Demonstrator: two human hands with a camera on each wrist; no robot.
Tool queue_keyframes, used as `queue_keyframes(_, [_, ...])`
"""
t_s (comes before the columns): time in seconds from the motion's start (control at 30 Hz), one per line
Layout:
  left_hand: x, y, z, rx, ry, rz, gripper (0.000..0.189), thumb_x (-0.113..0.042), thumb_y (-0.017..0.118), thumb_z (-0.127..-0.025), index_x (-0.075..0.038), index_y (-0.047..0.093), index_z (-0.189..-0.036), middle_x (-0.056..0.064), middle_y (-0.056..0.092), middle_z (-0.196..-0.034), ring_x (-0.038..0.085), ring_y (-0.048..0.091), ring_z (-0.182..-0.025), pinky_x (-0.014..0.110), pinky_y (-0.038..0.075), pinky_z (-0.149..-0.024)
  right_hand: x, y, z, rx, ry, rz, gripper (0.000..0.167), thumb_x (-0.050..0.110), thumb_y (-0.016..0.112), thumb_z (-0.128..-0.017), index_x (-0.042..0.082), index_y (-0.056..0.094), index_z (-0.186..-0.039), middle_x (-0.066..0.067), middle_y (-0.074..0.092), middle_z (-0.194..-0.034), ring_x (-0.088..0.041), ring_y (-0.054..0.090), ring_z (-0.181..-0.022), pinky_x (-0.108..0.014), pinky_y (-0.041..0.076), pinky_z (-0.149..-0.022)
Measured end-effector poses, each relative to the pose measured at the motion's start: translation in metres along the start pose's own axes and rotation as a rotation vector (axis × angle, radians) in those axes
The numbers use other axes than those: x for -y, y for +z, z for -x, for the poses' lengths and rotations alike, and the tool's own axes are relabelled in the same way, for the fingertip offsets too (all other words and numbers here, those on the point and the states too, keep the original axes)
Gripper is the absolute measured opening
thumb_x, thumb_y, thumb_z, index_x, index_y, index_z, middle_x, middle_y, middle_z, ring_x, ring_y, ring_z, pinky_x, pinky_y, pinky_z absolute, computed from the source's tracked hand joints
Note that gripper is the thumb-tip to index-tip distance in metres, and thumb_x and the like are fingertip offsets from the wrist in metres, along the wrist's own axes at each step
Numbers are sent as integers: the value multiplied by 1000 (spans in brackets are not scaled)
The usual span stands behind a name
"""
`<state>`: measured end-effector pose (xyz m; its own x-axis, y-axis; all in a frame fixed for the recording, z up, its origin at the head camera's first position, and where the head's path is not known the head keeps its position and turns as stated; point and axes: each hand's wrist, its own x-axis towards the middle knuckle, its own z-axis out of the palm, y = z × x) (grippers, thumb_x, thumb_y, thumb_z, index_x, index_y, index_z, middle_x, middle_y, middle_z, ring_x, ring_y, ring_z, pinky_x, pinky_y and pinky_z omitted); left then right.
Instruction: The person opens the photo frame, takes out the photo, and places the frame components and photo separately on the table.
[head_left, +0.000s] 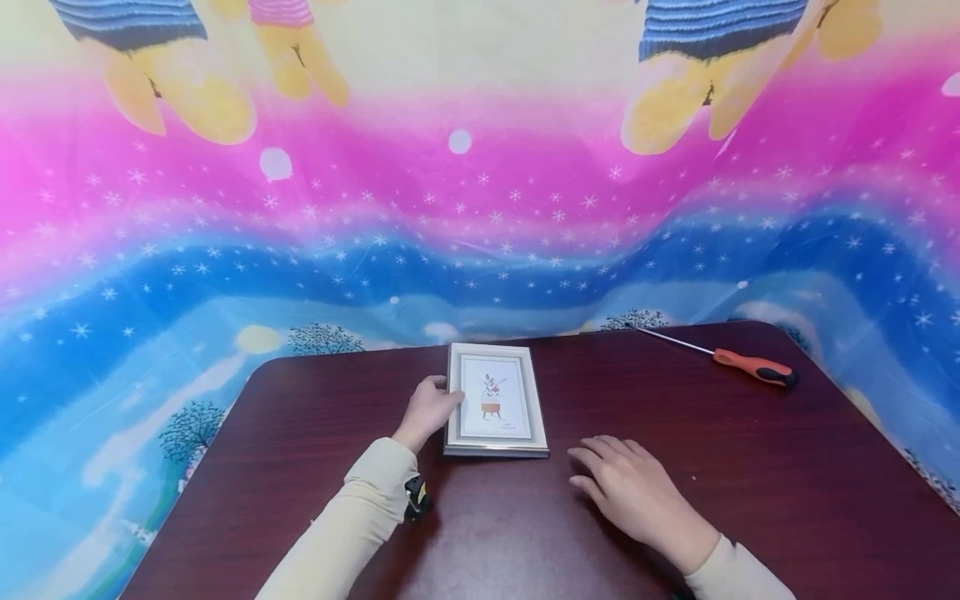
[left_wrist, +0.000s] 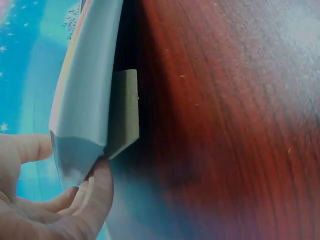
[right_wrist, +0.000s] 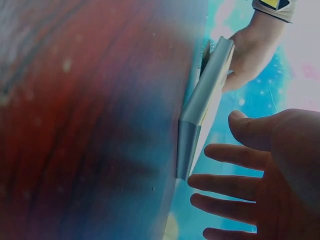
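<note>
A white-and-silver picture frame (head_left: pixel 536 392) with a potted-plant print leans back on the table, its back raised off the wood. My left hand (head_left: pixel 429 410) grips the frame's left edge, thumb on the front, and the left wrist view shows its fingers (left_wrist: pixel 102 187) curled behind. A brown stand flap (left_wrist: pixel 124 107) juts from the back of the frame in that view. My right hand (head_left: pixel 633 483) is apart from the frame, to the right of its lower corner. Its fingers (right_wrist: pixel 227 187) are spread and hold nothing in the right wrist view.
A screwdriver (head_left: pixel 750 364) with an orange-and-black handle lies at the far right of the dark red wooden table (head_left: pixel 315 433). Behind the table hangs a colourful cloth (head_left: pixel 480 208) with snowflakes. A dark device (head_left: pixel 417 497) sits on the left wrist.
</note>
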<state>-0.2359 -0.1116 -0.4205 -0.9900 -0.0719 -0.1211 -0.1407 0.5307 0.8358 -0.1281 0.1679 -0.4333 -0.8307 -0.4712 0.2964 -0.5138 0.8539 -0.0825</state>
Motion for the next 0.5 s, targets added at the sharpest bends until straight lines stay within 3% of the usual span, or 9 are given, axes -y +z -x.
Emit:
queue_keyframes(0.17, [-7,-5,1,19,35,-21,53,-11,52,-94,10,44,-142,27,61,-123,37,61,-111,45,53,-88,1,1,0,7,7,-4,34,31,72,-91,11,71,-118,-8,68,-119,-28,60,-116,-50,48,-95])
queue_keyframes(0.5, [-25,-15,6,29,104,-35,52,-14,57,-95,4,48,-142,22,64,-120,31,64,-106,44,52,-88,1,2,0,16,10,-2,33,31,72,-91,11,72,-117,-7,68,-118,-27,61,-115,-50,48,-94])
